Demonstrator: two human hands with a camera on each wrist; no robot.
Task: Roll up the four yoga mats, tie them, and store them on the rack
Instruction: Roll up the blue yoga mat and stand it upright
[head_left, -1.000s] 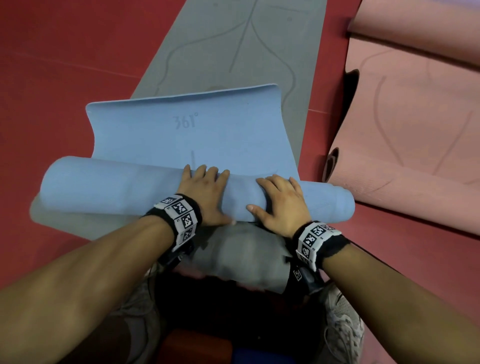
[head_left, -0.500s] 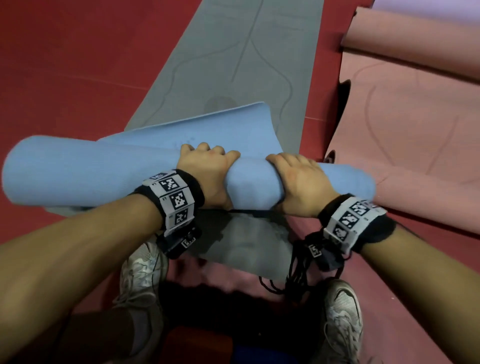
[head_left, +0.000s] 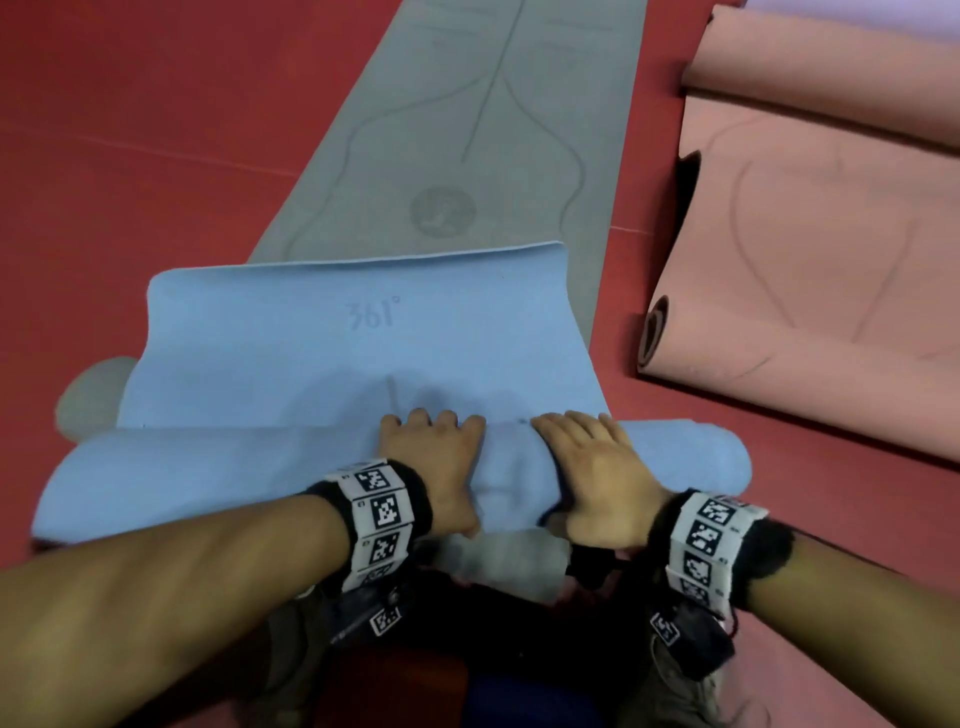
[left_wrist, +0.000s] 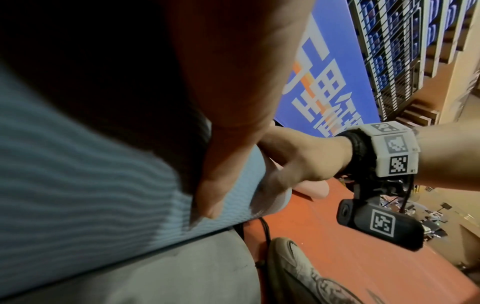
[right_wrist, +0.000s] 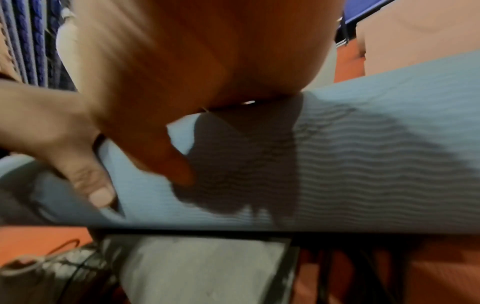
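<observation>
A light blue mat lies partly rolled across a flat grey mat (head_left: 467, 130) on the red floor. Its roll (head_left: 208, 483) runs left to right just in front of me. The flat tail (head_left: 363, 338), marked 361°, spreads away from me. My left hand (head_left: 431, 467) and right hand (head_left: 592, 478) sit side by side on the roll's middle. Their fingers curl over its far side and the thumbs press its near side. In the left wrist view my thumb (left_wrist: 215, 195) lies on the ribbed blue surface (left_wrist: 78, 185). The right wrist view shows the right thumb (right_wrist: 166, 154) on the same roll (right_wrist: 363, 164).
A pink mat (head_left: 805, 260) lies half unrolled to the right, its rolled end (head_left: 655, 327) near the blue roll. Another pink roll (head_left: 831, 78) lies behind it. My shoe (left_wrist: 298, 267) stands by the grey mat's near end. Wire-grid shelving (left_wrist: 389, 51) and a blue banner (left_wrist: 337, 82) stand to the side.
Half a second ago the roll was raised with little tail showing. Now it lies low on the grey mat, nearer me, with the 361° tail spread flat again.
</observation>
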